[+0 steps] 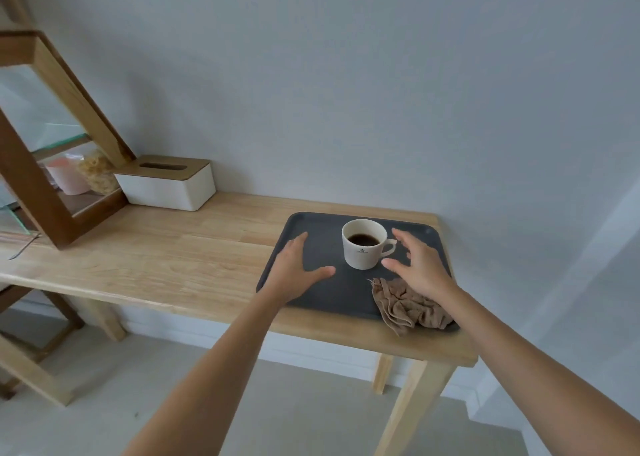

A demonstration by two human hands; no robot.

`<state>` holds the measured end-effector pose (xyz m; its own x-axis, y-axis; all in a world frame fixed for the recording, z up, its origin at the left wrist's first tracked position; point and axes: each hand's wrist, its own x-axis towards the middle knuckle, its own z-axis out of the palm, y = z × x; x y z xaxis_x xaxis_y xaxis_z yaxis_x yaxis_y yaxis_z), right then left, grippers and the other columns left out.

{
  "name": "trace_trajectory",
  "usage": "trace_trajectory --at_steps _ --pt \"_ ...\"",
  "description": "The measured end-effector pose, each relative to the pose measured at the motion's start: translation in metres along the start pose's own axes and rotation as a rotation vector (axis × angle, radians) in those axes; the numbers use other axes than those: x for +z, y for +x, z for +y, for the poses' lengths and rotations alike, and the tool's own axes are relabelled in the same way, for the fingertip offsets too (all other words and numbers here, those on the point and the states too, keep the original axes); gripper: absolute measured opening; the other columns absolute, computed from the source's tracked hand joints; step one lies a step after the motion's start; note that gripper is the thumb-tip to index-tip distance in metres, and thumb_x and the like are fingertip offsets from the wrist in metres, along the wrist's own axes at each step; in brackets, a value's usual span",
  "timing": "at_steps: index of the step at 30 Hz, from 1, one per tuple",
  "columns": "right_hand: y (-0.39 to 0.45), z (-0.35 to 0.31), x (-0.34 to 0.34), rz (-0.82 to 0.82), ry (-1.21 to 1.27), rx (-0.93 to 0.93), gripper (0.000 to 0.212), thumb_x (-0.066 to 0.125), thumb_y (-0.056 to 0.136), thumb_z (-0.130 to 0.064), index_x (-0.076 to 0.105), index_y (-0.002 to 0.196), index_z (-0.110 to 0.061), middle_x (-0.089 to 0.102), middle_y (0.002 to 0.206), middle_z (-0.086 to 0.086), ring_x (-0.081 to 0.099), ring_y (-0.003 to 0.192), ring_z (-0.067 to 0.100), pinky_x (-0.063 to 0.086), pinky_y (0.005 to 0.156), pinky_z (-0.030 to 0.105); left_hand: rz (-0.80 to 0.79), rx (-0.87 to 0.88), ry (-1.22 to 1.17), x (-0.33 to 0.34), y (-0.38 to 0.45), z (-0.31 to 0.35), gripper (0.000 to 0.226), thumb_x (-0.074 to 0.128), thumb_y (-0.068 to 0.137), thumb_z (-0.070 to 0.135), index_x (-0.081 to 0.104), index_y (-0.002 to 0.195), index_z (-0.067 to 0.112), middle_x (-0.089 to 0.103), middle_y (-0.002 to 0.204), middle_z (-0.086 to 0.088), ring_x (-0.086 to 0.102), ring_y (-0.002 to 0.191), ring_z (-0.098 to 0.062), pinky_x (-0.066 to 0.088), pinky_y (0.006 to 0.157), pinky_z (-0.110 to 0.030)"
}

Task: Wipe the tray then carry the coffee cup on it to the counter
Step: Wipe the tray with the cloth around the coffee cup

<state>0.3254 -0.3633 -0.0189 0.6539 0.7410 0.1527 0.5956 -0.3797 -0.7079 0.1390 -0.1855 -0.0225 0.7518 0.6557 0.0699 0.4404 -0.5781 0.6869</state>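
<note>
A dark grey tray (332,292) lies at the right end of a light wooden table (180,265). On it stands a white coffee cup (363,244) with dark coffee inside, its handle pointing right. A crumpled beige cloth (405,305) rests on the tray's near right corner. My left hand (294,268) hovers open over the tray's left side, left of the cup. My right hand (420,265) is open just right of the cup, fingers spread near the handle, above the cloth. Neither hand holds anything.
A white tissue box with a wooden lid (166,185) sits against the wall at the back left. A wooden-framed glass cabinet (52,143) holding a pink cup and a jar stands at the far left. Pale floor lies below the table.
</note>
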Motion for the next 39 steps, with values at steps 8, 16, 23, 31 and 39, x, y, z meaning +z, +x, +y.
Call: trace_trajectory --at_steps 8,16,23,31,39 --pt "0.03 0.0 0.016 0.042 0.091 0.034 0.061 0.081 0.072 -0.017 0.054 0.127 -0.02 0.064 0.124 0.002 0.06 0.112 0.018 0.05 0.097 0.038 -0.107 0.059 -0.181 0.039 0.051 0.022 0.081 0.08 0.071 0.038 0.041 0.14 0.016 0.055 0.135 -0.001 0.052 0.12 -0.019 0.043 0.093 -0.028" --pt "0.057 -0.006 0.022 0.07 0.18 0.021 0.06 0.086 0.064 -0.014 0.062 0.119 -0.021 0.071 0.109 -0.004 0.068 0.099 0.014 0.055 0.091 0.043 -0.002 0.116 -0.302 0.029 0.076 0.003 0.068 0.083 0.065 0.042 0.055 0.125 0.024 0.062 0.119 0.006 0.053 0.112 -0.012 0.044 0.091 -0.029" --pt "0.108 -0.05 0.046 0.033 0.226 0.006 0.058 0.085 0.064 -0.01 0.062 0.117 -0.017 0.071 0.11 -0.001 0.068 0.099 0.016 0.056 0.09 0.039 0.025 0.106 -0.305 -0.023 0.113 -0.018 0.066 0.084 0.066 0.035 0.057 0.123 0.017 0.061 0.111 0.008 0.053 0.103 -0.007 0.038 0.084 -0.02" --pt "0.146 -0.063 0.083 -0.032 0.202 0.028 0.06 0.086 0.062 -0.008 0.062 0.115 -0.02 0.069 0.106 -0.006 0.065 0.103 0.013 0.054 0.092 0.04 0.067 0.046 -0.235 -0.035 0.134 -0.052 0.065 0.085 0.065 0.036 0.058 0.122 0.017 0.064 0.113 0.005 0.054 0.099 -0.009 0.042 0.083 -0.025" --pt "0.149 -0.053 0.096 -0.063 0.233 0.03 0.062 0.084 0.065 -0.008 0.06 0.121 -0.022 0.069 0.116 -0.004 0.063 0.109 0.011 0.053 0.095 0.043 0.056 -0.013 -0.173 -0.03 0.137 -0.062 0.067 0.082 0.066 0.042 0.056 0.124 0.021 0.065 0.119 0.002 0.054 0.113 -0.019 0.047 0.092 -0.037"
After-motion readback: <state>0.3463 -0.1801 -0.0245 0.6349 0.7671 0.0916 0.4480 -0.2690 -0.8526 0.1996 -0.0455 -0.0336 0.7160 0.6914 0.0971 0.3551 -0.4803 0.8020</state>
